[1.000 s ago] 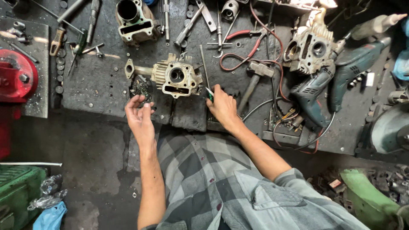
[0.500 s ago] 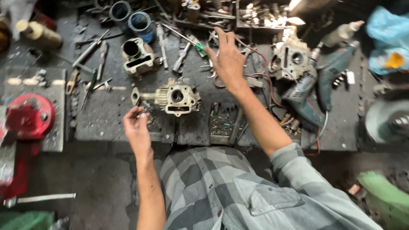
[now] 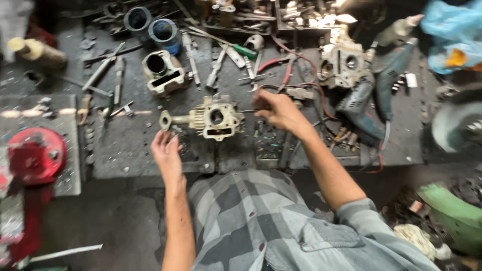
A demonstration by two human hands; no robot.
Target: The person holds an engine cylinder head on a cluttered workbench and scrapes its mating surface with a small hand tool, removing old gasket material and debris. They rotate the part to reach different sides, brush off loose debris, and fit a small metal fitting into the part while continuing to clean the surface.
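- Engine part (image 3: 216,119), the pale finned casting with the round bore, sits flat on the dark work mat (image 3: 140,150) right in front of you, between your two hands, bore facing up, so you can see straight down into it.
- Your left hand (image 3: 166,153) is just beside its near-left corner, by the stubby pipe with the flange (image 3: 165,121). Fingers look loosely curled and it's not gripping anything I can make out. Could be touching small bits on the mat, too blurry to tell.
- Your right hand (image 3: 278,111) is just right of the casting, fingers pinched narrow. There might be something thin and dark sticking out toward the casting, but the blur means I can't tell if you're actually holding it.
- Second casting (image 3: 161,71) sits further back on the left, well clear of the first one.
- Wrenches and loose tools (image 3: 221,62) are fanned out along the back, a reach away.
- Blue power drill (image 3: 359,108) and its red cable (image 3: 281,65) are piled off to your right, out of the way of the working spot.
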